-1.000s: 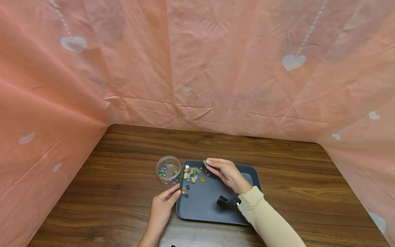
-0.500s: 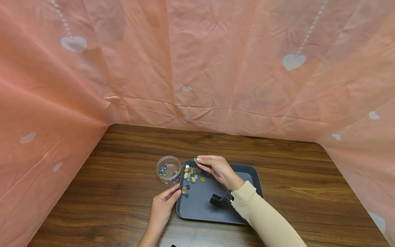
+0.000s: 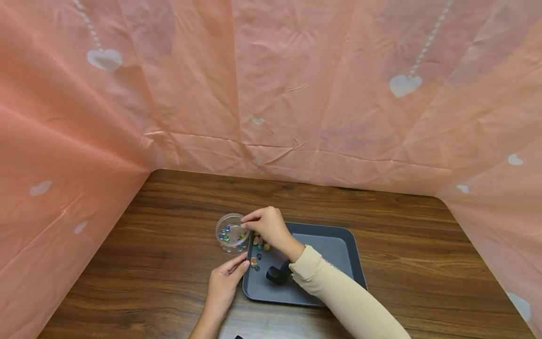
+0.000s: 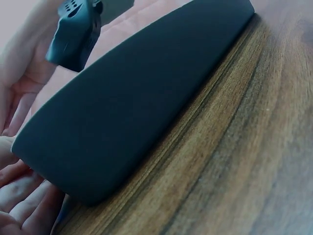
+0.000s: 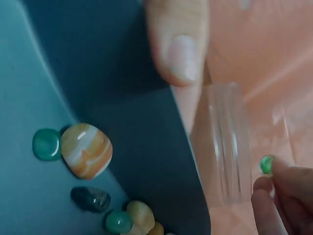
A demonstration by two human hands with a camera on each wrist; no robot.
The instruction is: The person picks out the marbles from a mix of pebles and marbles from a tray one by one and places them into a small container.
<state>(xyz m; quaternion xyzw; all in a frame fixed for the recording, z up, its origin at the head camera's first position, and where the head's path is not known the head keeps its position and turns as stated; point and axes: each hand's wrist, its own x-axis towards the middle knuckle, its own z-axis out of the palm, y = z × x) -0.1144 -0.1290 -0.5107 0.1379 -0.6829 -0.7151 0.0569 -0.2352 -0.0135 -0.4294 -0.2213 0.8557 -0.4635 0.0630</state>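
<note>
My right hand [image 3: 249, 221] pinches a small green bead [image 5: 266, 164] between thumb and fingertips, right over the rim of a clear round jar [image 3: 231, 233] with several glass beads inside. The jar stands just left of a dark grey tray [image 3: 334, 245]. Several stones and beads [image 3: 259, 246] lie at the tray's left end, among them an orange striped stone [image 5: 86, 150]. My left hand [image 3: 233, 270] rests on the table with straight fingers touching the tray's near left corner. In the left wrist view its fingers [image 4: 19, 196] lie against the tray's side wall [image 4: 137, 107].
The tray and jar sit on a brown wooden table [image 3: 423, 245]. Pink sheeting with white hearts [image 3: 296, 94] closes in the back and both sides. A black wrist camera [image 3: 277, 274] hangs under my right forearm above the tray.
My right hand lifted the green bead from the tray's far left edge and carried it left, over the jar. The left hand has stayed at the tray's corner.
</note>
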